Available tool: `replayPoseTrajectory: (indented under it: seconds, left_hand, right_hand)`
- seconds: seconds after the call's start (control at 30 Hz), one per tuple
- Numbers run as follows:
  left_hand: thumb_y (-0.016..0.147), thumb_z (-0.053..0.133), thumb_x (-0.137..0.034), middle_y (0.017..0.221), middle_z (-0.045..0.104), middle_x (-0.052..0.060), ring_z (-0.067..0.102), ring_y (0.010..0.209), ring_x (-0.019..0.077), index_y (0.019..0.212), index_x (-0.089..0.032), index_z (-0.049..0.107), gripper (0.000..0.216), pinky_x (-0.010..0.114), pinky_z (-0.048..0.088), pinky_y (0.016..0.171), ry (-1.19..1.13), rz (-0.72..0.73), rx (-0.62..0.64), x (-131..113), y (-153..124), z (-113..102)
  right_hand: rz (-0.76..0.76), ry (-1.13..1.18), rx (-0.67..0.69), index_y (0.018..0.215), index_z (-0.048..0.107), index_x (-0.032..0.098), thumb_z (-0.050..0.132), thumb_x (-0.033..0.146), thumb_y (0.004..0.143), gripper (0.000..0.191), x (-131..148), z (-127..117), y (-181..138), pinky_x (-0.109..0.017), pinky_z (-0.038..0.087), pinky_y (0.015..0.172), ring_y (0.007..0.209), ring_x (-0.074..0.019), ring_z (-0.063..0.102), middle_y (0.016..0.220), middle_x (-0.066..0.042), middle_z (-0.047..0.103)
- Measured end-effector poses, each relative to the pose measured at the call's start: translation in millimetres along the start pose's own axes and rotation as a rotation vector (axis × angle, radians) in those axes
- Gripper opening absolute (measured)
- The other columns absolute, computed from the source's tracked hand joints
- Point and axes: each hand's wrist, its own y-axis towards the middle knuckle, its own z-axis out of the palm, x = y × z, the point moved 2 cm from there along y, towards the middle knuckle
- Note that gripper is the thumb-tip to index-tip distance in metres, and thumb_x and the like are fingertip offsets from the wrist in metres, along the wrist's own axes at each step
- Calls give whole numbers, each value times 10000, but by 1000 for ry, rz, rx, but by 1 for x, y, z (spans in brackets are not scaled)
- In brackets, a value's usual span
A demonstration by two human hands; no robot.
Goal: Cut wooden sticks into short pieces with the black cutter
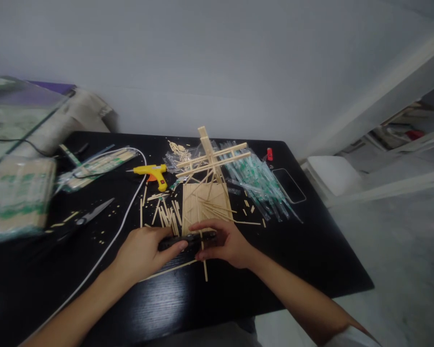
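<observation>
My left hand (144, 251) is closed around a dark hand tool (173, 241), whose exact kind is blurred. My right hand (227, 244) pinches a thin wooden stick (205, 268) that crosses the tool's far end and points toward me. Just beyond both hands lies a flat base (191, 202) of sticks laid side by side. A stick-built frame (211, 159) with crossing arms stands at its back. Several loose sticks (217, 208) fan out over the base, and cut pieces (169, 217) lie to its left.
Left of the frame lies a yellow glue gun (152, 172); scissors (94, 213) and a white cable (130, 207) are nearer me. Packed sticks (18, 197) sit far left. Clear-and-green wrappers (255, 176), a phone (288, 185) and a red object (269, 154) lie right.
</observation>
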Motion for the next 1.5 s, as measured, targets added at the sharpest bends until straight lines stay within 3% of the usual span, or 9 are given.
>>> replayPoseTrajectory:
  seconds: [0.5, 0.67, 0.9, 1.17, 1.33, 1.5]
  left_hand:
    - [962, 352, -693, 732, 756, 75, 741, 723, 284, 783, -225, 711, 616, 320, 418, 622, 107, -64, -3, -3, 0, 0]
    - [943, 380, -714, 673, 734, 75, 725, 663, 280, 715, -209, 672, 626, 308, 366, 577, 183, -47, -78, 2, 0, 4]
    - [922, 394, -741, 666, 741, 91, 712, 640, 290, 711, -215, 698, 643, 302, 321, 557, 229, -108, -143, 8, 5, -3]
    - [942, 323, -730, 608, 696, 72, 701, 647, 285, 686, -226, 667, 662, 299, 358, 590, 195, -228, -166, 14, 7, -13]
    - [939, 377, -665, 578, 660, 29, 658, 588, 229, 670, -221, 630, 578, 287, 380, 595, -5, -173, -200, 15, 6, -11]
    - [857, 572, -592, 608, 634, -30, 610, 555, 166, 768, -213, 617, 392, 252, 420, 574, -236, -64, -359, 16, 3, -6]
  right_hand:
    - [52, 32, -26, 1099, 752, 229, 952, 114, 574, 574, -5, -3, 3, -261, 616, 769, 818, -127, 697, 1023, -10, 740]
    - [23, 44, -31, 1084, 739, 228, 954, 122, 576, 562, -6, -3, 3, -267, 619, 780, 896, -143, 708, 1156, -23, 719]
    - [18, -30, -45, 1169, 710, 241, 930, 147, 643, 578, -3, -9, 3, -221, 600, 667, 706, -94, 721, 1205, -46, 722]
    - [-18, -149, -86, 1219, 710, 224, 926, 185, 679, 583, 6, -9, -1, -226, 527, 608, 643, -117, 685, 746, 20, 742]
    - [16, -103, 11, 1078, 758, 178, 882, 300, 762, 361, -1, -8, -1, -246, 558, 633, 662, -148, 732, 690, 13, 717]
    - [69, -109, 90, 1058, 760, 148, 868, 324, 785, 343, 1, -3, -1, -223, 542, 649, 666, -137, 733, 683, 15, 700]
